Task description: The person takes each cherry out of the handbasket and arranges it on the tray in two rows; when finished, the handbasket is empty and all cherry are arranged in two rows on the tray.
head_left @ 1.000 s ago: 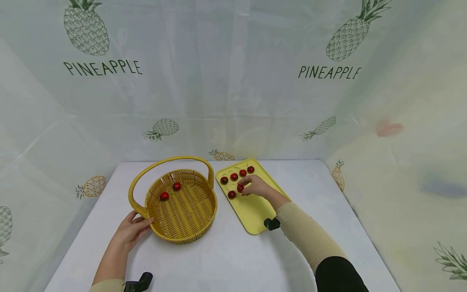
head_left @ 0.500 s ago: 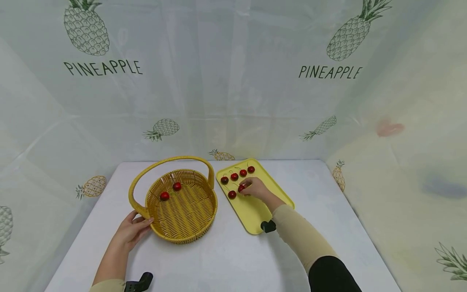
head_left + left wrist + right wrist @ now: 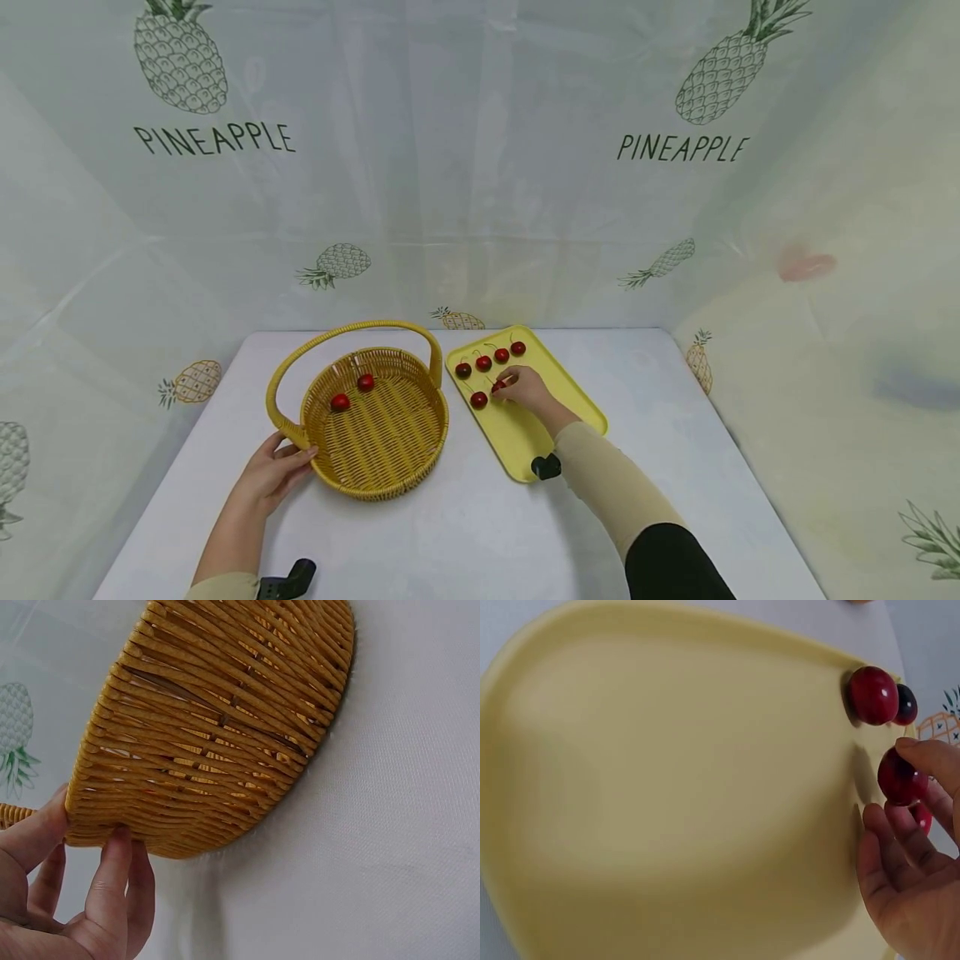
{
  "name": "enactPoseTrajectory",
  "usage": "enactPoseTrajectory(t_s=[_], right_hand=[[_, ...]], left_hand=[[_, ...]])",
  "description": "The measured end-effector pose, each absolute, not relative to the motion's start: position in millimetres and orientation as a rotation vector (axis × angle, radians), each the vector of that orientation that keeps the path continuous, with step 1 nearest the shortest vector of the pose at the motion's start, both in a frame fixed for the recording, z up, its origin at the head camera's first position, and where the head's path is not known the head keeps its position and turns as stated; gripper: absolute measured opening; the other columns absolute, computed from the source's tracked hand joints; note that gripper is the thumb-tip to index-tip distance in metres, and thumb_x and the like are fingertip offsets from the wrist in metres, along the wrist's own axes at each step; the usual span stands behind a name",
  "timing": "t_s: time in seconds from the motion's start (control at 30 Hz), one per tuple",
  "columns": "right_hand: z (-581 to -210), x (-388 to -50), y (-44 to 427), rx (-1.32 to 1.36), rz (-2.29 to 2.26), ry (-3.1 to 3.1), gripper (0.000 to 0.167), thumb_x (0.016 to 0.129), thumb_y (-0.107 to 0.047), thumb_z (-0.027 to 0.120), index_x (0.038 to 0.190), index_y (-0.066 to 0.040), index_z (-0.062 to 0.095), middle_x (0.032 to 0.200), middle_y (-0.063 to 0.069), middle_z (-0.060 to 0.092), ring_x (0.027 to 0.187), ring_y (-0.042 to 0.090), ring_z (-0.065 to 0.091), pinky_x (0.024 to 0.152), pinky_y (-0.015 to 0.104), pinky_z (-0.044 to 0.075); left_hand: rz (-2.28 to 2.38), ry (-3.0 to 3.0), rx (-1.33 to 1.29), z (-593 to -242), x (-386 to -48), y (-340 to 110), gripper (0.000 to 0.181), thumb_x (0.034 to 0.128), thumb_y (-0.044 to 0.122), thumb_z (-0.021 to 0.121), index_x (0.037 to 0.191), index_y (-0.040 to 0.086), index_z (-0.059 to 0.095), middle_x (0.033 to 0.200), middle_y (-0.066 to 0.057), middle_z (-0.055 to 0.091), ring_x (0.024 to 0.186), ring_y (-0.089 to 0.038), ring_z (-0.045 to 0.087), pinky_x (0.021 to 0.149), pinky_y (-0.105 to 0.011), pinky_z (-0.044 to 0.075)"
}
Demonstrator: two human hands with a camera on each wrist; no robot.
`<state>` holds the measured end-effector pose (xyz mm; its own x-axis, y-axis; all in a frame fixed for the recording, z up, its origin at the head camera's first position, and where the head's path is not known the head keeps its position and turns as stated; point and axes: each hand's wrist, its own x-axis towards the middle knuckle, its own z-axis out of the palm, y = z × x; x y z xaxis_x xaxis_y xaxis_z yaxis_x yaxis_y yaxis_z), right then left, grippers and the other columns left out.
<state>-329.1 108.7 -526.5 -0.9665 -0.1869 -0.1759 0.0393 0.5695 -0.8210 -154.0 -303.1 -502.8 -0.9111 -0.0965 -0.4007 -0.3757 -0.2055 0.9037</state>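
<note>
Head view: I judge the step as picking. The right hand (image 3: pixel 528 390) pinches a cherry (image 3: pixel 901 778) over the tray (image 3: pixel 525 446); the left hand (image 3: pixel 272 477) grips the basket (image 3: pixel 375 448) by its rim. The next move likely requires a firm pinch, lifting clear of the neighbouring cherry (image 3: pixel 478 400).

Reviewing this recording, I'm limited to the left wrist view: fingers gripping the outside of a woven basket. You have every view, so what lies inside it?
Observer: Two red cherries lie in the basket, as the head view shows.
Operator: And what is the right hand doing?
Observer: It pinches a single cherry between thumb and fingers.
Operator: Anything left on the yellow tray besides that one?
Observer: Yes, the head view shows five other cherries lying toward its far end.
</note>
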Motion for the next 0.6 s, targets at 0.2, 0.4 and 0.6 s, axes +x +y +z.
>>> enactPoseTrajectory(t_s=[0.2, 0.4, 0.6], right_hand=[[-529.6, -329.2, 107.8, -0.118, -1.313, 2.595, 0.032, 0.080, -0.011, 0.081, 0.108, -0.002, 0.068, 0.091, 0.010, 0.061, 0.070, 0.017, 0.057, 0.060, 0.025, 0.050], [-531.1, -330.0, 106.8, -0.101, -1.314, 2.593, 0.033, 0.081, -0.011, 0.080, 0.109, 0.000, 0.067, 0.092, 0.010, 0.061, 0.070, 0.016, 0.057, 0.060, 0.024, 0.051], [-531.6, -332.0, 104.5, -0.088, -1.257, 2.629, 0.032, 0.081, -0.013, 0.081, 0.108, -0.003, 0.068, 0.089, 0.008, 0.060, 0.068, 0.015, 0.057, 0.060, 0.024, 0.049]], left_hand=[[2.236, 1.852, -0.564, -503.5, -153.3, -302.9, 0.087, 0.0913, -0.002, 0.065, 0.155, 0.005, 0.007, 0.146, -0.031, 0.025, 0.095, -0.012, 0.064, 0.088, -0.030, 0.054], [2.237, 1.855, -0.544, -502.1, -153.0, -302.3, 0.086, 0.0915, -0.001, 0.065, 0.155, 0.004, 0.007, 0.147, -0.032, 0.024, 0.095, -0.011, 0.064, 0.088, -0.030, 0.054], [2.240, 1.853, -0.531, -501.4, -151.8, -302.1, 0.086, 0.0918, -0.002, 0.064, 0.155, 0.004, 0.007, 0.145, -0.031, 0.026, 0.094, -0.011, 0.064, 0.089, -0.030, 0.053]])
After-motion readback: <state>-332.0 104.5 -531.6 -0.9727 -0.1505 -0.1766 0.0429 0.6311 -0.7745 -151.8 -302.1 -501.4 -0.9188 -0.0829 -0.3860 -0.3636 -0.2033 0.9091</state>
